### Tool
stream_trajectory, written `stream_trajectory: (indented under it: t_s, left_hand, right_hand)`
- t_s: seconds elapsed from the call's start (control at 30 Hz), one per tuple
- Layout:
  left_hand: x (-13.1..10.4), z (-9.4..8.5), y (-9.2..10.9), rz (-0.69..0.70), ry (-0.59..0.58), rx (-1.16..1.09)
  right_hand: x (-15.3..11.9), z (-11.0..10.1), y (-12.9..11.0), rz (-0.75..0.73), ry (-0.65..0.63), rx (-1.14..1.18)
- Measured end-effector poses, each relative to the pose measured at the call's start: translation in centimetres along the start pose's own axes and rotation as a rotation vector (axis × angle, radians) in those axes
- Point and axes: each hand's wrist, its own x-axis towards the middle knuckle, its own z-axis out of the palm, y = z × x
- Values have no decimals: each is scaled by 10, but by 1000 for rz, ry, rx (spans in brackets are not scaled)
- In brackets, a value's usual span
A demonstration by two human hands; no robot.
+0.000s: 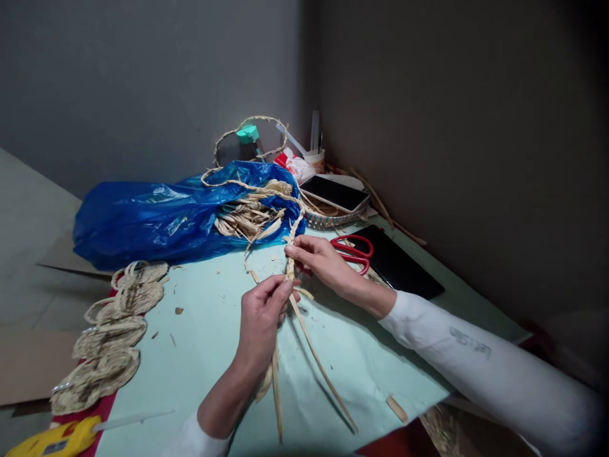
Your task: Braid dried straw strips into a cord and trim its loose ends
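Observation:
Between my two hands runs a braid of pale dried plant fibre. My left hand pinches its lower end, where loose strands fan out downward over the table. Just above it, my right hand is closed on the braid with thumb and fingers. From there the finished length runs up past a blue plastic bag and loops in the air behind it. Dried fibre strips spill from the bag's mouth. Red-handled scissors lie right behind my right hand, their blades partly hidden.
Coiled braid bundles line the table's left edge, near a yellow glue gun. Beside the bag, a phone rests on a round basket. A black flat panel lies at right. Fibre scraps dot the pale green tabletop.

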Motion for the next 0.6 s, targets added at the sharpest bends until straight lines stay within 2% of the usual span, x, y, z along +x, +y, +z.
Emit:
stream_trajectory:
  t_s: [0.13, 0.2, 0.4, 0.6]
  left_hand:
    - [3, -6, 3, 18, 60, -59]
    - [5, -7, 2, 44, 71, -71]
    - [3, -5, -2, 161, 127, 125]
    - [0, -2, -3, 160, 172, 180]
  right_hand:
    - [-11, -4, -16, 111, -271, -27]
    - [-15, -3, -18, 135, -366, -51]
    - [-17, -4, -14, 52, -371, -155]
    - [-17, -11, -18, -5, -395, -343]
